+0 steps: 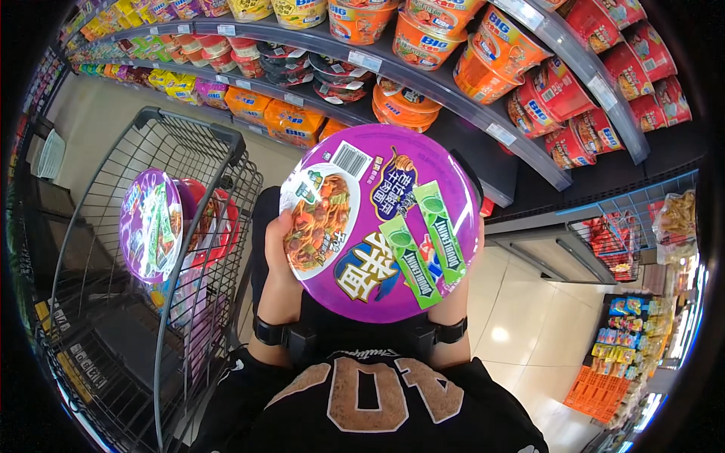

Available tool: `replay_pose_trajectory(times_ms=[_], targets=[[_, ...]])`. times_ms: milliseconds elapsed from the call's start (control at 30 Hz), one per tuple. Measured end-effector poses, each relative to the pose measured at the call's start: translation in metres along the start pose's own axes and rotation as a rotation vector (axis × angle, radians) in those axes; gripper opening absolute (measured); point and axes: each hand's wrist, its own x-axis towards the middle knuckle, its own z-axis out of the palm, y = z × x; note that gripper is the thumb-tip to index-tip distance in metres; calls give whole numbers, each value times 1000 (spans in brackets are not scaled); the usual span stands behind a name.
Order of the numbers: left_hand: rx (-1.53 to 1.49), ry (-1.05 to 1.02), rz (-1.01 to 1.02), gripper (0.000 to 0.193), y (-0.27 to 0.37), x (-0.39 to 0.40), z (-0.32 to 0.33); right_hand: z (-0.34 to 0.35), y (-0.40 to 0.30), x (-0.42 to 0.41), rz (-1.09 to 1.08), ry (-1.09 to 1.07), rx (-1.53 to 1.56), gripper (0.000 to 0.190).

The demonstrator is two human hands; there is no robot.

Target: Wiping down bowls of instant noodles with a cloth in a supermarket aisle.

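A large round tub of instant noodles (323,297) with a purple lid is held up before my chest, lid facing me. Two green Doublemint gum packs (410,263) lie against the lid at its right. My left hand (277,243) grips the tub's left rim, thumb at the edge. My right hand (457,294) supports the right side; most of its fingers are hidden behind the tub. To my left, a wire shopping cart (164,317) holds another purple-lidded tub (136,238) and red-rimmed noodle tubs (229,223).
Ahead, curved-looking shelves (317,107) carry orange noodle tubs (430,39), red noodle tubs (549,93) and orange multipacks (291,122). A blue wire rack (617,198) with hanging snack bags stands at right. Beyond the pale tiled floor (527,306) is a display of small packets (617,340).
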Motion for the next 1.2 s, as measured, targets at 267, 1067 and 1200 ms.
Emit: replay_pose_trajectory(times_ms=[267, 1067, 1200], targets=[[925, 175, 241, 67, -32, 11, 9, 11, 13, 2, -134, 47, -91, 46], [447, -192, -59, 39, -31, 6, -10, 74, 45, -34, -576, -636, -2041, 65], [473, -223, -51, 39, -35, 3, -8, 92, 35, -15, -683, -487, -2106, 66]])
